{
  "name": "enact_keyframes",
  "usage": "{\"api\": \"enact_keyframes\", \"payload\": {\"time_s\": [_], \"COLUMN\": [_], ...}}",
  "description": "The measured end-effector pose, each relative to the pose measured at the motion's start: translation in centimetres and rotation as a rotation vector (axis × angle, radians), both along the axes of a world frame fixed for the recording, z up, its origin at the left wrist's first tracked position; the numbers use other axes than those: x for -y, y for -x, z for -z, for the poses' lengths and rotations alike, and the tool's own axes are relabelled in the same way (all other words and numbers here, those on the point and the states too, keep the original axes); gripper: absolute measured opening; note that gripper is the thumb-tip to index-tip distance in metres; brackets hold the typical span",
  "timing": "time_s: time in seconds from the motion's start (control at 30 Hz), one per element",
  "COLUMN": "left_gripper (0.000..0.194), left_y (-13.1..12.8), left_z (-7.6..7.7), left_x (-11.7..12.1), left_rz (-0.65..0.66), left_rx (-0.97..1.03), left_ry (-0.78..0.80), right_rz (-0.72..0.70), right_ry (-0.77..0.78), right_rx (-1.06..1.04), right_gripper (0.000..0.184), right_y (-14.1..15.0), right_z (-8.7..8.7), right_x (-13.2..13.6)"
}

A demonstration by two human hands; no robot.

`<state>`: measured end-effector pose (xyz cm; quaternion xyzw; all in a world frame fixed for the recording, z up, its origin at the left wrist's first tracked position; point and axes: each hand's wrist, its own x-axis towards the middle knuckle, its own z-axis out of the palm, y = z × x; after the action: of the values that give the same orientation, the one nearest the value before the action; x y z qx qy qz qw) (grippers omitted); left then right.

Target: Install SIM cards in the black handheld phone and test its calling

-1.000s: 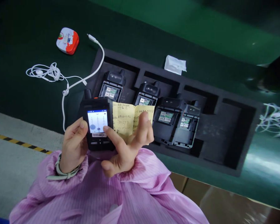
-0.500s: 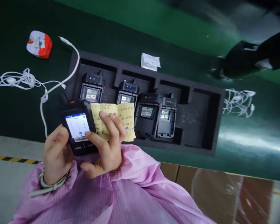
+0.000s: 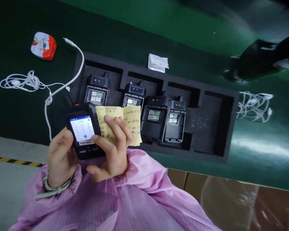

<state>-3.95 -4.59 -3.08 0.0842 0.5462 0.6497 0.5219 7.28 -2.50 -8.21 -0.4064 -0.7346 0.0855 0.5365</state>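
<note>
Pink sleeves [image 3: 145, 170]: gathered at both wrists, with a pale green band [image 3: 55, 191] at the left one.
Left hand [image 3: 62, 157]: wrapped around the left side of the lit handset [image 3: 83, 130], with thumb bent along the edge.
Right hand [image 3: 115, 157]: grasping nothing visible, with fingers spread; index fingertip at the screen's lower right corner, touching or just above, cannot tell which.
Handset position: in front of the body, near the black tray's [image 3: 198, 120] near left corner, with screen up and antenna pointing away.
Keypad progress: powered on, with dial keys showing and small marks in the entry line, too small to read; by judgement, partway through keying, with the amount left not shown.
Yellow note [image 3: 133, 118]: creased, handwritten, just right of the handset and partly behind the right hand's fingers; held or merely resting, cannot tell.
Opened handsets in tray: four, backs up, at left [image 3: 97, 88], next along [image 3: 135, 91], then two side by side [image 3: 154, 118] [image 3: 175, 123]; covers not fitted, card slots bared.
White cables: one thick [image 3: 83, 61] and one coiled [image 3: 32, 81] at left, another bundle [image 3: 252, 106] at right.
Far side of bench [image 3: 118, 35]: red-and-white box [image 3: 43, 46] at left, white packet [image 3: 157, 62] beyond the tray.
</note>
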Motion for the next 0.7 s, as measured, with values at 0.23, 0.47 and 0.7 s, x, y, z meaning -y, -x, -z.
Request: {"api": "enact_keyframes", "payload": {"time_s": [0.23, 0.47, 0.7], "left_gripper": [0.029, 0.031, 0.031], "left_y": [0.17, 0.19, 0.25], "left_z": [0.86, 0.81, 0.80], "left_x": [0.44, 0.62, 0.64], "left_rz": [0.072, 0.113, 0.109], "left_rx": [-0.018, 0.014, -0.022], "left_ry": [-0.099, -0.107, -0.026], "right_rz": [-0.016, -0.034, -0.043], "right_ry": [0.023, 0.017, 0.013], "right_rx": [0.033, 0.126, 0.198], "right_gripper": [0.051, 0.046, 0.051], "right_y": [-0.31, -0.48, -0.61], "right_z": [-0.33, -0.27, -0.09], "right_x": [0.14, 0.36, 0.38]}}
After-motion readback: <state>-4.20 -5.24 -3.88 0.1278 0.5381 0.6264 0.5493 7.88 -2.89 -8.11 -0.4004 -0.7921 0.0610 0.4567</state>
